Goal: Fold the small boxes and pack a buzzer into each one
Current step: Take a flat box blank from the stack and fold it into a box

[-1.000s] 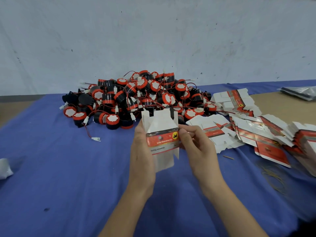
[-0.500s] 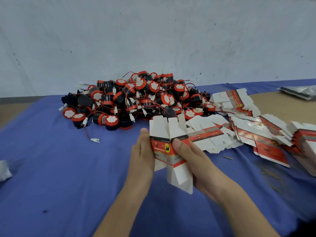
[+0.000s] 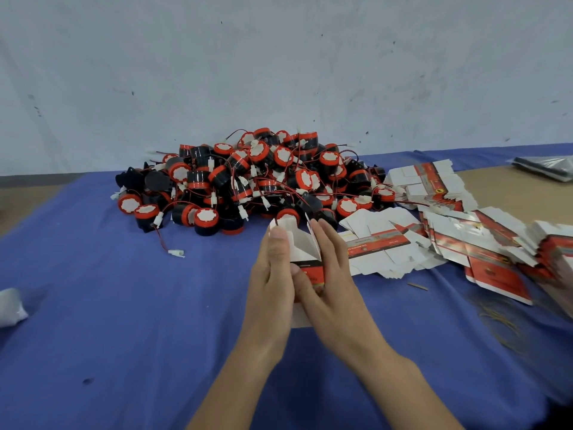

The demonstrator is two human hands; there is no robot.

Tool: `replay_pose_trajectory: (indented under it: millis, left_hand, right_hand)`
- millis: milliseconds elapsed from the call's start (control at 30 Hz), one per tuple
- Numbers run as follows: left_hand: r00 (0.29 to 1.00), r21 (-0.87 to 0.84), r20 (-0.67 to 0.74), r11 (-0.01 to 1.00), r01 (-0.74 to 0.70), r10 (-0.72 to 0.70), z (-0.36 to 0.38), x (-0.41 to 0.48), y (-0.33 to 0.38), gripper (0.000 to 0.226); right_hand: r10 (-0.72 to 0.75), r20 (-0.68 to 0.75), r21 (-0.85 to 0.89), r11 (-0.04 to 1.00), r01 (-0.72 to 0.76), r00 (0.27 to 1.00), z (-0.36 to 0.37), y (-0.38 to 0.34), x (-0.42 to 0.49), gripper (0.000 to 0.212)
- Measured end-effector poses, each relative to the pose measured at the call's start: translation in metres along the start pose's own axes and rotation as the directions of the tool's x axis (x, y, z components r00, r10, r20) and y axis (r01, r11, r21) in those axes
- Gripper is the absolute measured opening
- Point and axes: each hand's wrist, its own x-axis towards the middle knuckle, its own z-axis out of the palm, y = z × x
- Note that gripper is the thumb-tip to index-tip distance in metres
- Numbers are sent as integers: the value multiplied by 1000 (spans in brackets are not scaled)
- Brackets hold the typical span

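A small white and red cardboard box (image 3: 302, 249) is held between both hands above the blue cloth, its upper flaps standing open. My left hand (image 3: 273, 280) grips its left side with the thumb on the white flap. My right hand (image 3: 331, 274) holds the right side, fingers stretched along the box wall and thumb on the red front. Most of the box's lower part is hidden by the hands. Behind it lies a large heap of black and red buzzers (image 3: 254, 178) with red wires and white plugs.
Flat unfolded boxes (image 3: 384, 243) lie spread to the right, with more stacks (image 3: 496, 252) towards the right edge. A blue cloth (image 3: 124, 305) covers the table. Rubber bands (image 3: 502, 324) lie at the right front, a white scrap (image 3: 11, 305) at the left edge.
The box was turned and pushed from a flat sleeve into an open shape. Both hands closed in around it and moved slightly lower and nearer to me.
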Motion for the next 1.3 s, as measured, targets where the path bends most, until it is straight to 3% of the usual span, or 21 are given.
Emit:
replay_pose_trajectory:
  millis: [133,300,533,767,933,1167,1300]
  left_hand:
    - [1000,17,1,1000,-12,12,-2,-2,-2,62]
    - [1000,6,2,1000,-10,10,-3,-2,-1,65]
    - [1000,-8,28,1000,7,-7,-1,-5,3,69]
    - [999,-16,44,1000,-7,7,1,-8,6,50]
    - [1000,-27,31,1000,-3,4,0,-8,5,62]
    - [998,-2,65,1000,0,1,-3,-4,12,50]
    - [999,32,42,999,-14,13,-8,-3,9,26]
  right_hand:
    - [-73,-64,-66,995,68,995,1,4,0,68]
    - [-87,-60,-104,991,81,994,0,0,-3,56]
    - [-90,-94,-174,982,73,991,-1,0,-4,56]
    - [-96,-127,-165,984,74,987,-2,-1,-5,59]
    - [-113,-104,-192,977,91,988,-2,-4,-6,54]
    - [-57,-120,-13,998,56,991,-4,-5,-4,37]
    - [-21,-105,75,997,29,994,-4,-5,-4,31]
